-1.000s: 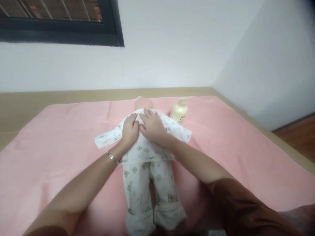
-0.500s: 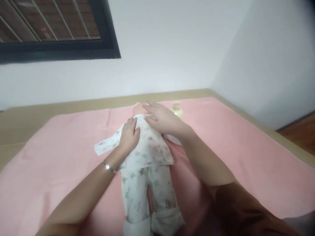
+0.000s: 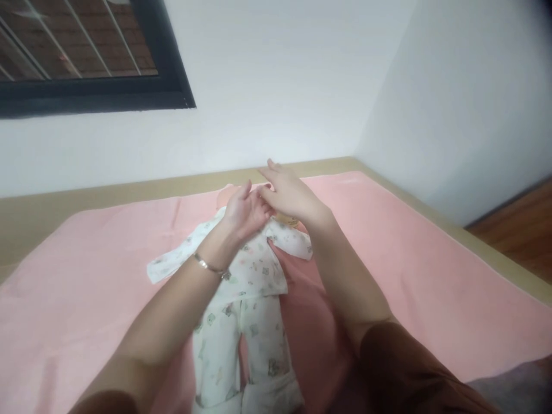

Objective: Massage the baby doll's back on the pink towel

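Note:
A baby doll (image 3: 259, 276) in a white patterned top and trousers lies on a pink cloth (image 3: 107, 253), its arms spread and its head mostly hidden by my hands. My left hand (image 3: 248, 213) is raised over the doll's chest, palm up, thumb out and fingers loosely bent. Just above it, to the right, my right hand (image 3: 288, 192) has its fingers stretched out, and the fingertips of both hands overlap. Below my right hand shows part of a small yellowish bottle (image 3: 287, 219); whether the hand touches it is hidden.
The pink cloth covers a board with a wooden rim (image 3: 328, 167). Behind stands a white wall (image 3: 267, 86) with a dark window frame (image 3: 176, 75) at the upper left. Grey fabric (image 3: 517, 385) lies at the lower right, and brown floor (image 3: 517, 213) shows at the right.
Both hands have lifted off the doll's shoulders and come together above its chest. The left hand has turned palm up. The view has shifted slightly right.

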Action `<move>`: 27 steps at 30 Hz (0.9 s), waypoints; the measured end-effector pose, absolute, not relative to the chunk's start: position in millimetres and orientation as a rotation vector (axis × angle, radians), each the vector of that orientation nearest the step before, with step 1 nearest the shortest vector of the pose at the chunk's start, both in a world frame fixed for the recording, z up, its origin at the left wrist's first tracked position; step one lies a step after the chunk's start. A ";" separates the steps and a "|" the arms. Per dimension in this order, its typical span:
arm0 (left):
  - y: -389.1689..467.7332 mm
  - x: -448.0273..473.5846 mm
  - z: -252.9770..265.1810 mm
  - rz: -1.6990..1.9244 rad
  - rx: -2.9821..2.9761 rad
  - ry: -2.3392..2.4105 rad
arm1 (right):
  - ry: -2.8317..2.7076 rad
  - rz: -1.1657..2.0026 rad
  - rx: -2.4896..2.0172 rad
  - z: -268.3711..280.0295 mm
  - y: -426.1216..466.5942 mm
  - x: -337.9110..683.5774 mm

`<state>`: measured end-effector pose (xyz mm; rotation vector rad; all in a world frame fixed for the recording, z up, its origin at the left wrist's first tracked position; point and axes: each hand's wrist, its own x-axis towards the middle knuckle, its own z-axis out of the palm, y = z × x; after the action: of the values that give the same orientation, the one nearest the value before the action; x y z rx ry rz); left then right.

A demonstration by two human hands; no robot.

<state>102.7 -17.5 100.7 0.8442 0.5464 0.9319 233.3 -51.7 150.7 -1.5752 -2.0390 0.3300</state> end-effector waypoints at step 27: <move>-35.5 45.2 135.5 1.057 0.653 0.484 | -1.935 0.181 -1.838 110.7 -5.2 252.7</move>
<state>45.2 -35.5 135.5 0.6535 0.4839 1.0574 252.7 -5.2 110.7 -1.8380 -1.9346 0.1806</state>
